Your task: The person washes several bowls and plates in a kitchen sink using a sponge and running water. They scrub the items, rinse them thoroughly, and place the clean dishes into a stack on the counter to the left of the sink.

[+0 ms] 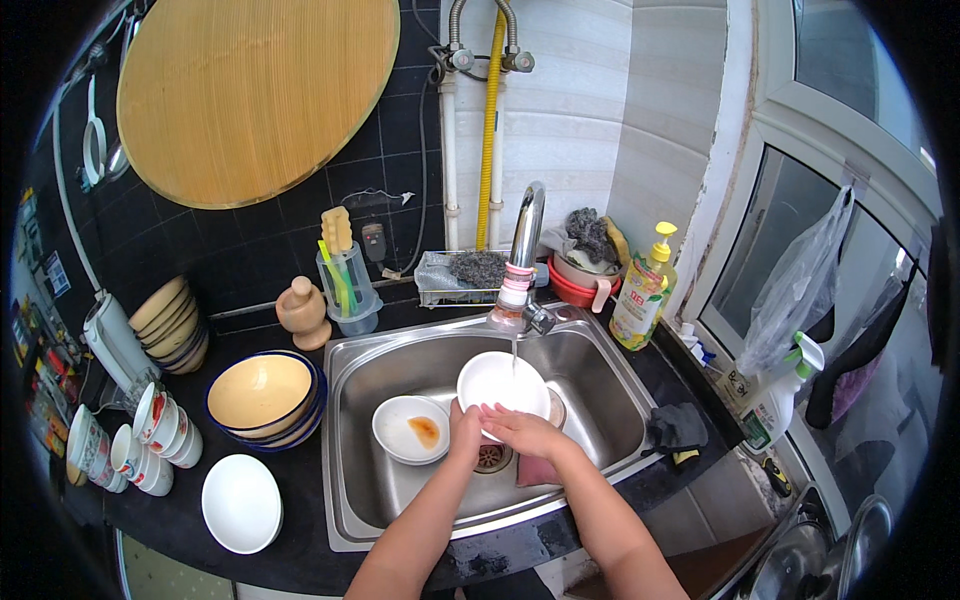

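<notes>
Over the steel sink (345,500), a white bowl (500,375) is tilted under a thin stream of water from the faucet (528,230). My left hand (464,434) grips its near left side, fingers partly hidden. Across the near rim lies my right hand (522,430), its fingers against the bowl and holding it too. Left of my hands, a second white bowl (398,440) with a brown-orange stain inside rests on the sink floor. Below my right hand a pinkish cloth (538,471) lies beside the drain (490,459).
On the left counter stand a white bowl (241,505), stacked cream bowls with blue rims (262,392) and several patterned cups (150,470). A yellow soap pump bottle (642,290), a red basin (578,290) and a dark cloth (676,428) sit around the sink's right side.
</notes>
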Demonstrator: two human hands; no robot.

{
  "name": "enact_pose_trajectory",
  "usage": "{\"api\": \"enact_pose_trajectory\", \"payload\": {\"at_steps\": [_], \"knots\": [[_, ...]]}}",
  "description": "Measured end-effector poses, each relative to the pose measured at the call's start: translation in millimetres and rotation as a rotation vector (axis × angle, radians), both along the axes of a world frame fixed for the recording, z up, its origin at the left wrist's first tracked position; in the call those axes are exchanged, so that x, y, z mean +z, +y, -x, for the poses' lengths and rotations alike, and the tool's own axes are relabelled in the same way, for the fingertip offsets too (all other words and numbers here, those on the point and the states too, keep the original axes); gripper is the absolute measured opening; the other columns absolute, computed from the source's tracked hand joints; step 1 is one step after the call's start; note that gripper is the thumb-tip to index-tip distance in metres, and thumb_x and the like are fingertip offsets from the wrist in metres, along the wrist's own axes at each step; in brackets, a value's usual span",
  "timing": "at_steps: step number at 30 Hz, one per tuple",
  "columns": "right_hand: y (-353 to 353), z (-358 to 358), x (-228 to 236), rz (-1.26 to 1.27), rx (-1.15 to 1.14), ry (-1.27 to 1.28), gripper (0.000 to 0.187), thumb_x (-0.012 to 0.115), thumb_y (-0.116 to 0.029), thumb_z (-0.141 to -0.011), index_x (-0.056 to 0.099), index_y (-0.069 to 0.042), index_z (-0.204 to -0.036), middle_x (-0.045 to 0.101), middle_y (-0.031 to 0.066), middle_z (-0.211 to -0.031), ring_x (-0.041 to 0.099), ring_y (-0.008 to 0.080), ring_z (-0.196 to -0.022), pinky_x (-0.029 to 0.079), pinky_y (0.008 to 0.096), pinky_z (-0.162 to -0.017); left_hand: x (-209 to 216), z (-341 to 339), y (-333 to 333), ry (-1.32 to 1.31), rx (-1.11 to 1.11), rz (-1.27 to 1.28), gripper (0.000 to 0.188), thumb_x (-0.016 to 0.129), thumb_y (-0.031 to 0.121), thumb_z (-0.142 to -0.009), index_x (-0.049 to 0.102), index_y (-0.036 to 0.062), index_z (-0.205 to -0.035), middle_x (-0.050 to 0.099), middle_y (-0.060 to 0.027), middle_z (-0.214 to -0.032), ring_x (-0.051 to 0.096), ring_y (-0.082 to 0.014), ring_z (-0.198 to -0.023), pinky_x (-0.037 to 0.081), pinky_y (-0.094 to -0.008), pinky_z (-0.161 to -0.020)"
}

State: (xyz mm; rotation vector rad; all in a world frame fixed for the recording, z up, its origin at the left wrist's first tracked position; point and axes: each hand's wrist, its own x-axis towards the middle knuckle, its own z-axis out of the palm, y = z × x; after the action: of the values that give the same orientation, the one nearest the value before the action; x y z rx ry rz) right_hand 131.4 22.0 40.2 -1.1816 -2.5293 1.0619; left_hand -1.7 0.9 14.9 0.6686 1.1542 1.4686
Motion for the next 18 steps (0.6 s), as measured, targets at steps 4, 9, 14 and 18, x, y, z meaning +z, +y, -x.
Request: {"api": "enact_pose_trajectory", "payload": {"at_steps": [4,9,14,18], "knots": [[9.5,2.4,-26.4,-0.288,-0.211,-0.164,0.051,0.037,-0.038,-0.088,0.034,-0.011,-0.131,0.025,0.0105,-0.14,0.021,0.0271,-0.13,0.02,0.0405,-0.104,17.7,-0.1,-7.0,0.018,-0.038,0.053,0.056,0.044,0.011,-0.066,0.034,0.002,-0.121,0.05,-0.0165,-0.103,0.056,-0.0305,-0.091,0.055,-0.037,-0.055],[1.7,9.4,-4.9,-0.195,0.067,0.132,0.049,0.038,-0.035,-0.087,0.036,-0.012,-0.131,0.028,0.0089,-0.139,0.024,0.0276,-0.129,0.02,0.0424,-0.104,2.3,-1.1,-1.5,-0.027,-0.014,-0.023,0.048,0.042,0.011,-0.07,0.038,-0.0008,-0.117,0.05,-0.0187,-0.106,0.055,-0.0272,-0.093,0.049,-0.0351,-0.074],[3.1,5.2,-14.6,-0.299,-0.247,-0.172,0.053,0.04,-0.031,-0.088,0.029,-0.002,-0.132,0.027,0.0253,-0.135,0.025,0.0301,-0.128,0.021,0.0424,-0.103,-20.4,5.5,10.5,0.182,0.005,-0.079,0.052,0.042,0.011,-0.068,0.038,-0.0023,-0.118,0.049,-0.0183,-0.109,0.051,-0.0274,-0.098,0.045,-0.0347,-0.081],[0.6,6.2,-2.9,-0.348,-0.045,0.117,0.055,0.044,-0.031,-0.086,0.029,-0.008,-0.133,0.027,0.0152,-0.138,0.024,0.0264,-0.129,0.019,0.0418,-0.104,6.1,-5.1,-3.8,0.025,-0.053,-0.04,0.053,0.042,0.01,-0.068,0.037,-0.0035,-0.119,0.05,-0.0176,-0.108,0.051,-0.0281,-0.097,0.044,-0.0342,-0.082]]}}
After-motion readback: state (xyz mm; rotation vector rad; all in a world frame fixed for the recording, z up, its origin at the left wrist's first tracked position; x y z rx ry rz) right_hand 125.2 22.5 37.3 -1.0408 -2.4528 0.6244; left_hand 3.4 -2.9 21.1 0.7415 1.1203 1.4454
